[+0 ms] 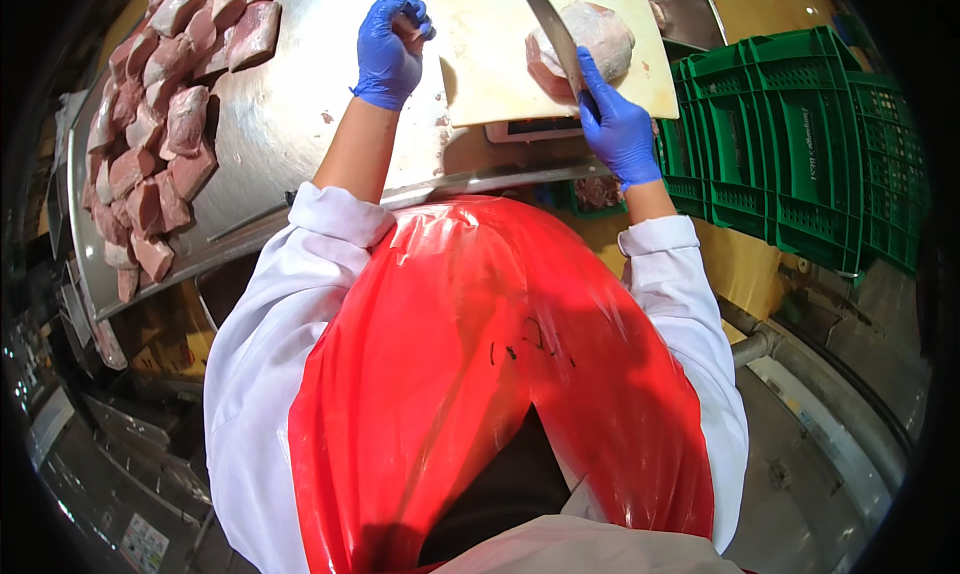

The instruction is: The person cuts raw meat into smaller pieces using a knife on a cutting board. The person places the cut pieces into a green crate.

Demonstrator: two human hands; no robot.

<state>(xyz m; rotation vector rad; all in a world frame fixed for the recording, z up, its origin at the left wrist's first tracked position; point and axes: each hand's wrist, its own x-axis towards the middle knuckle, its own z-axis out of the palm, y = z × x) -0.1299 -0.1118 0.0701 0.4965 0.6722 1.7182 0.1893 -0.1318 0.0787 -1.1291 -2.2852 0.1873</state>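
Note:
My blue-gloved left hand (pixel 388 56) is raised over the steel table at the left edge of the cream cutting board (pixel 485 69), its fingers curled round a small pinkish piece, apparently meat. My blue-gloved right hand (pixel 615 134) grips a long knife (pixel 550 24) at the board's right side, index finger laid along it. The blade slants up and left over a large pale-pink piece of meat (pixel 605 49) on the board; whether it touches the meat I cannot tell.
Several cut meat chunks (pixel 185 124) are piled on the left of the steel table (pixel 280 104). Green plastic crates (pixel 775 149) stand at the right of the board. A small container of meat scraps (pixel 598 192) sits below the table edge, above yellow surfaces. A red apron covers my front.

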